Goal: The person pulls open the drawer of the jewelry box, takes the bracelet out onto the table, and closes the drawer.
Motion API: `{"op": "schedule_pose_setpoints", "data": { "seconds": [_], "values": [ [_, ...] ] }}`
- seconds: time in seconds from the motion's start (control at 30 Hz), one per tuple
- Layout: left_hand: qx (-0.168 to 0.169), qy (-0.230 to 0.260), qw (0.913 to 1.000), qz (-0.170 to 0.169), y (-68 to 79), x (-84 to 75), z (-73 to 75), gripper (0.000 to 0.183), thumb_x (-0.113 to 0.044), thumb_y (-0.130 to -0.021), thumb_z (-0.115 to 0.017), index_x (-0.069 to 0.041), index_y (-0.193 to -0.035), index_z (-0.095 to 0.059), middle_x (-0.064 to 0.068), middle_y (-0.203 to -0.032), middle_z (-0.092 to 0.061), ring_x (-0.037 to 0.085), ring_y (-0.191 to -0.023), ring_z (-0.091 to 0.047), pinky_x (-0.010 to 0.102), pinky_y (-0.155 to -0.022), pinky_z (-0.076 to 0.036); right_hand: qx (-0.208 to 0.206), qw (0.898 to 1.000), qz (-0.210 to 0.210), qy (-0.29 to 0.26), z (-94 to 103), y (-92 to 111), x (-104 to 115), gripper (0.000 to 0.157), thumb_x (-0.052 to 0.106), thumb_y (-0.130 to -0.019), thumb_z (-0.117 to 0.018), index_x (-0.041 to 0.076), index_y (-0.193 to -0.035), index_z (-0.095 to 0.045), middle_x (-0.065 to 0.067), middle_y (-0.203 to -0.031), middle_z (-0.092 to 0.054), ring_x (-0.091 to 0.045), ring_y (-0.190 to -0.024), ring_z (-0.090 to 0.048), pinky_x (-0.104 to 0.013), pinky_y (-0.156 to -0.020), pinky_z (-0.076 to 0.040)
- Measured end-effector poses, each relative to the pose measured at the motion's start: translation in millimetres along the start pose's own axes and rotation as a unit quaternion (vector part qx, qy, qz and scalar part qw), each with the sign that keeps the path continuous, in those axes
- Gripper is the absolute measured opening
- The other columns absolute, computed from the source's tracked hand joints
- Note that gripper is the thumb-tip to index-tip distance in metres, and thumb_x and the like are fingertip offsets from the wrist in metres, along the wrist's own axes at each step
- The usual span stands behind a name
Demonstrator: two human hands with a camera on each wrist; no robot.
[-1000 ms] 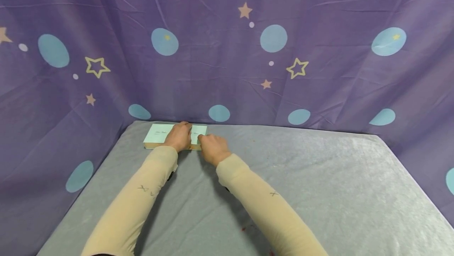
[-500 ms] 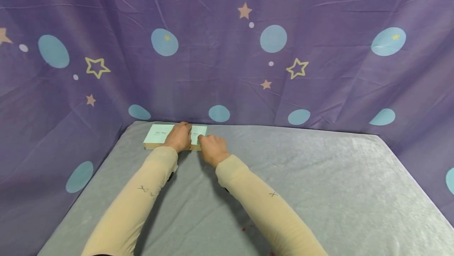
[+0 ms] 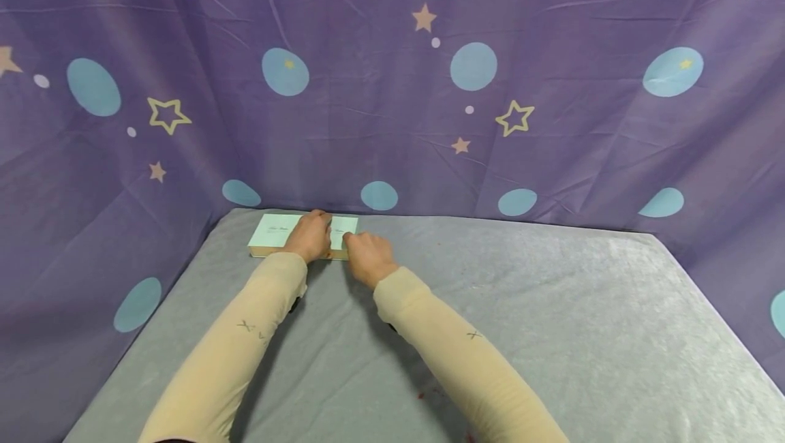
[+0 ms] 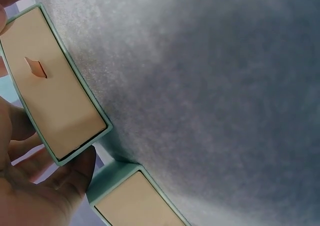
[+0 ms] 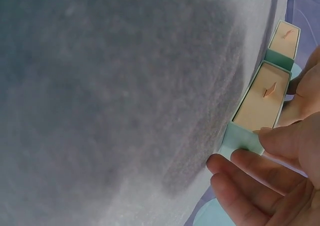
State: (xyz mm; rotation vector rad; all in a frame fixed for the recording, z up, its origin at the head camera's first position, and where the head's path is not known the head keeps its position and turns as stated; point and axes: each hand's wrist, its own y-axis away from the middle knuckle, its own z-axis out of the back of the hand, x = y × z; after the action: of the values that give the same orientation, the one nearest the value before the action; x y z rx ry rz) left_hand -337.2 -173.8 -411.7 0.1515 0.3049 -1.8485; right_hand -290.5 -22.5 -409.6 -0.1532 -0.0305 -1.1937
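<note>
Two mint-green drawer boxes with beige fronts stand end to end, the left drawer box and the right drawer box. A small ribbon pull tab sticks out of the right box's front. My left hand grips the right box at its left end, fingers in the narrow gap between the boxes. At the opposite end, my right hand holds the same box, thumb at the top edge and fingertips against the end wall. Dark print shows on both lids, partly hidden by the left hand.
The boxes lie at the far left of a table covered with grey cloth. Close behind them hangs a purple curtain with stars and blue dots, which also rises along the left side. Small red specks mark the cloth near the right sleeve.
</note>
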Motion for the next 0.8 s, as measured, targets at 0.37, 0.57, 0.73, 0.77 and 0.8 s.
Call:
{"op": "schedule_pose_setpoints", "data": {
  "seconds": [0.37,0.57,0.73,0.77,0.8],
  "values": [
    [-0.003,0.009,0.9999,-0.007,1.8,-1.3,1.1,0.04,-0.007,-0.098,-0.048,0.009,-0.134,-0.048,0.027,-0.133,-0.048,0.043,-0.123,-0.044,0.051,-0.106,-0.037,0.011,1.0,-0.005,-0.007,1.3,0,-4,0.019,0.016,-0.092,-0.062,0.019,-0.111,-0.065,-0.003,-0.094,-0.069,-0.021,-0.081,-0.066,-0.037,-0.059,-0.056],
    [-0.008,0.021,0.9997,-0.009,3.7,-1.9,0.0,0.039,-0.009,-0.097,-0.049,0.009,-0.132,-0.05,0.027,-0.131,-0.049,0.042,-0.122,-0.045,0.05,-0.105,-0.038,0.009,1.0,-0.003,-0.004,1.5,2,-7,0.021,0.016,-0.091,-0.064,0.019,-0.111,-0.066,-0.003,-0.095,-0.07,-0.02,-0.082,-0.066,-0.037,-0.06,-0.056],
    [0.012,0.034,0.9993,0.005,5.1,-3.6,-0.1,0.042,-0.013,-0.099,-0.048,0.008,-0.135,-0.047,0.027,-0.136,-0.045,0.043,-0.126,-0.042,0.052,-0.106,-0.037,0.002,1.0,0.004,-0.011,2.4,4,-9,0.022,0.014,-0.09,-0.064,0.018,-0.111,-0.067,-0.003,-0.094,-0.07,-0.02,-0.082,-0.066,-0.036,-0.061,-0.056],
    [0.012,0.036,0.9993,0.005,5.6,-4.7,0.4,0.042,-0.013,-0.099,-0.048,0.008,-0.135,-0.047,0.027,-0.136,-0.044,0.043,-0.126,-0.041,0.053,-0.106,-0.036,0.001,1.0,0.006,-0.012,2.6,4,-10,0.022,0.013,-0.09,-0.065,0.018,-0.111,-0.067,-0.003,-0.094,-0.07,-0.02,-0.082,-0.066,-0.036,-0.061,-0.057],
    [0.011,0.037,0.9992,0.004,5.9,-5.7,0.7,0.042,-0.013,-0.099,-0.048,0.008,-0.135,-0.048,0.027,-0.137,-0.044,0.044,-0.126,-0.041,0.053,-0.106,-0.036,0.002,1.0,0.006,-0.013,3.0,4,-11,0.022,0.013,-0.09,-0.065,0.018,-0.111,-0.067,-0.003,-0.094,-0.07,-0.02,-0.082,-0.066,-0.036,-0.061,-0.057]
  ]
}}
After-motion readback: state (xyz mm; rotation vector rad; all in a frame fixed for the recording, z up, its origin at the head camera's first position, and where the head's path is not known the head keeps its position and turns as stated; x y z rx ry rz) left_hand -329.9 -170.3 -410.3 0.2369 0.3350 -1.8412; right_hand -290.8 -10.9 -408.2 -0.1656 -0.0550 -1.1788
